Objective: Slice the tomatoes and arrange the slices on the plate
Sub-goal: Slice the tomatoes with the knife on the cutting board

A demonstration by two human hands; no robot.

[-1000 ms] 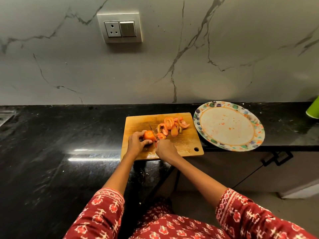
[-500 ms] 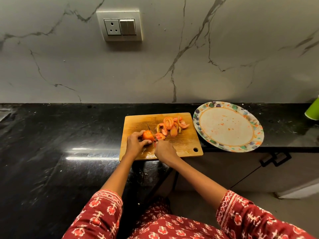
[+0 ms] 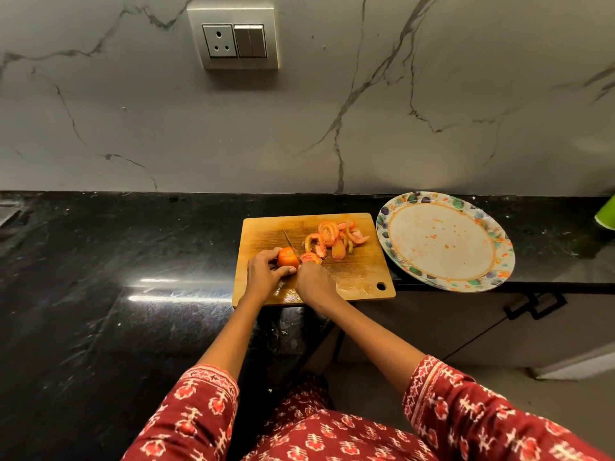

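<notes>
On a wooden cutting board (image 3: 359,271) my left hand (image 3: 266,276) grips a part-cut orange-red tomato (image 3: 288,257), thumb and fingers curled round it. My right hand (image 3: 314,282) grips a knife (image 3: 290,242) whose thin blade runs away from me along the tomato's right side. One fresh slice (image 3: 311,257) lies just right of the blade. A loose pile of slices (image 3: 336,237) sits at the board's far right part. The oval plate (image 3: 499,261) with a flowered rim stands right of the board, holding only juice specks.
The board lies on a black stone counter (image 3: 133,277) against a marble wall with a socket (image 3: 238,41). The plate overhangs the counter's front edge above a cabinet handle (image 3: 535,304). A green object (image 3: 607,211) shows at the far right edge.
The knife blade has shifted slightly against the tomato and a new slice lies beside it. My left hand keeps its hold; the view has drifted a little.
</notes>
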